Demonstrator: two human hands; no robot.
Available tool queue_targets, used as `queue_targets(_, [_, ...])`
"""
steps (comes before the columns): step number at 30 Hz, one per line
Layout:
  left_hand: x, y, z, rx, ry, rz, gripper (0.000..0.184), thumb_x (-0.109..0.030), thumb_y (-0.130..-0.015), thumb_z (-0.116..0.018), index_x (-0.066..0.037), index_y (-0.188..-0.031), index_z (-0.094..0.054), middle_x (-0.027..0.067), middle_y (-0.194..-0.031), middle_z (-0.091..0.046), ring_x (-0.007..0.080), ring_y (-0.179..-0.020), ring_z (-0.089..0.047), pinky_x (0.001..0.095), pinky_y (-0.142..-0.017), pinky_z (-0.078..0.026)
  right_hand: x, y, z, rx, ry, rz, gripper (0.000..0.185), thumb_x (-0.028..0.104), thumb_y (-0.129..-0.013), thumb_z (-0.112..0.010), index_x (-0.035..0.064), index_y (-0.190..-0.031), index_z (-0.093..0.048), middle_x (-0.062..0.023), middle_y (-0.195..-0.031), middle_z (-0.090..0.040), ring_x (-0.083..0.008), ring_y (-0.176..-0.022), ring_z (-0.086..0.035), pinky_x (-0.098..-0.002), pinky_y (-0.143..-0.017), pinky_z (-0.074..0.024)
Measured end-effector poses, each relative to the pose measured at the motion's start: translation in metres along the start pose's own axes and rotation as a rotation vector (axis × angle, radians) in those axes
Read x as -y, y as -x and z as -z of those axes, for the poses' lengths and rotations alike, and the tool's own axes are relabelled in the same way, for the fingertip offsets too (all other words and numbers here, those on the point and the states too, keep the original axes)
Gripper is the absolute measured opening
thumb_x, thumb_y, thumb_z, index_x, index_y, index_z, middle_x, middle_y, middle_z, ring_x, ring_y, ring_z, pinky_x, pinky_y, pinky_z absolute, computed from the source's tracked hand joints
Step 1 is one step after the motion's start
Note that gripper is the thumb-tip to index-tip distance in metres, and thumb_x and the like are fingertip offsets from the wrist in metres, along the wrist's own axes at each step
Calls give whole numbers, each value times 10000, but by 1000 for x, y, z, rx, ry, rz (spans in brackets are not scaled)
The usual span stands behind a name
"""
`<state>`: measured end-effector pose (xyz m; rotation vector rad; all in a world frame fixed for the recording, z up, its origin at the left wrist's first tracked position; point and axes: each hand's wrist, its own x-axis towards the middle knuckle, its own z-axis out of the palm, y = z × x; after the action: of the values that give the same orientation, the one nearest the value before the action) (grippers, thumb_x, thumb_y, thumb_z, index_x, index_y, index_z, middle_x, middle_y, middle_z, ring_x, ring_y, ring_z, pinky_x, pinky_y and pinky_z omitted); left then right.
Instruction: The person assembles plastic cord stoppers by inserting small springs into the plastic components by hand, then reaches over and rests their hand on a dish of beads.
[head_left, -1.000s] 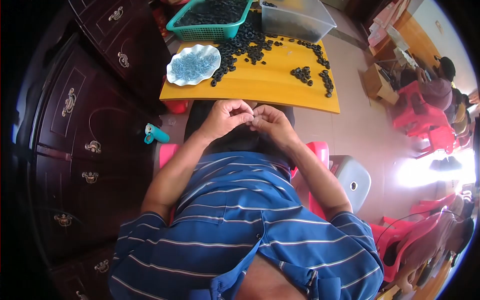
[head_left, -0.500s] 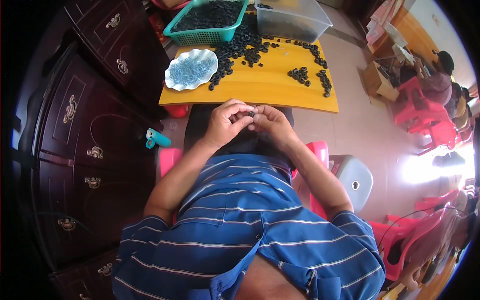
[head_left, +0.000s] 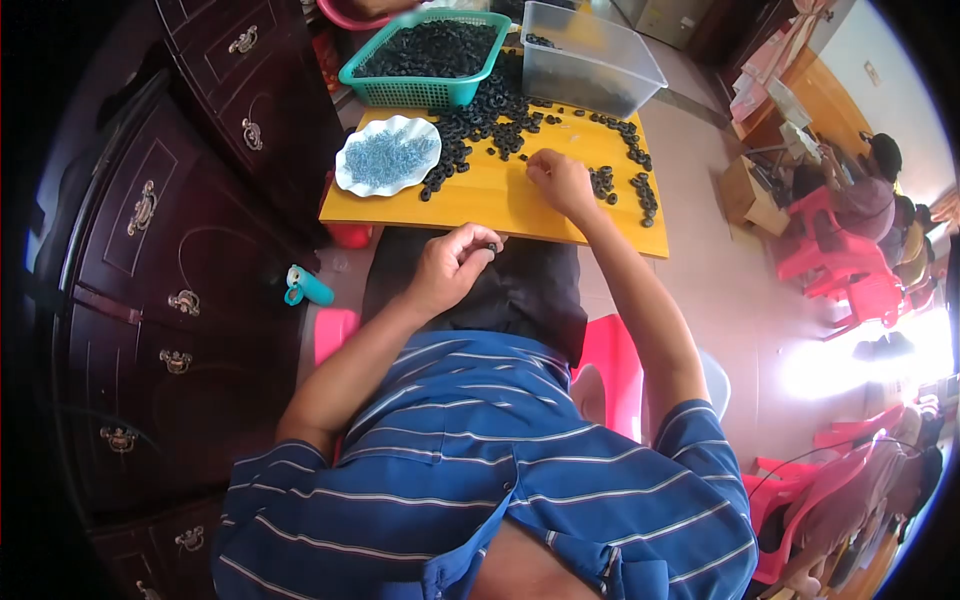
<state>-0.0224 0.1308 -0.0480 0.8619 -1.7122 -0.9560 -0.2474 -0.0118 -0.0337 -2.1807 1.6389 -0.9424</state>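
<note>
Between thumb and forefinger of the left hand [head_left: 455,267], a small round black piece [head_left: 492,247] is pinched near the yellow wooden table [head_left: 475,207]. Over the table, the right hand [head_left: 562,184] has its fingers curled — holding anything or not, I cannot tell — beside small black rings [head_left: 604,184]. Farther left lies a white scalloped dish [head_left: 398,184].

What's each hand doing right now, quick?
Left hand: closed, pinching a small black piece.
Right hand: curled over the yellow table; whether it holds anything cannot be told.
</note>
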Motion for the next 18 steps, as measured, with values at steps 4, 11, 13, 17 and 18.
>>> queue_targets(4, [0,2,-1,-13,-25,32,159,-21,-938,-641,-12,-1093,-678,74,-948,-751,105,-804,-703,253,-734,-553,-9,-27,-26,-149,148,-5,238,319,-881,-696,130,-1014,-751,-143,-994,-741,-329,-911,-716,-447,-824,-563])
queue_targets(11, [0,2,1,25,24,82,164,-5,-943,-622,30,-1099,-659,74,-984,-739,103,-889,-700,250,-801,-567,-10,-38,-33,-53,231,-75,220,319,-896,-654,131,-979,-734,-149,-1031,-707,-359,-955,-697,-472,-832,-562])
queue_targets(13, [-1,2,1,22,20,83,162,-3,-941,-623,29,-1095,-661,70,-977,-739,94,-875,-696,245,-786,-563,-10,-41,-36,-49,265,-102,227,312,-891,-643,116,-974,-723,-157,-1042,-710,-364,-971,-693,-467,-852,-558])
queue_targets(17, [1,3,1,-9,3,54,168,-24,-939,-643,-1,-1101,-682,72,-946,-747,102,-809,-696,255,-746,-555,-8,-33,-27,-67,290,-63,223,278,-892,-621,84,-981,-686,-175,-1031,-715,-374,-974,-692,-477,-852,-553])
queue_targets(18, [0,3,2,-15,-5,45,167,-23,-939,-645,-1,-1100,-681,72,-947,-746,100,-810,-694,255,-745,-555,-8,-31,-22,-42,221,-69,212,261,-887,-621,76,-972,-682,-174,-1012,-722,-382,-956,-694,-482,-844,-551])
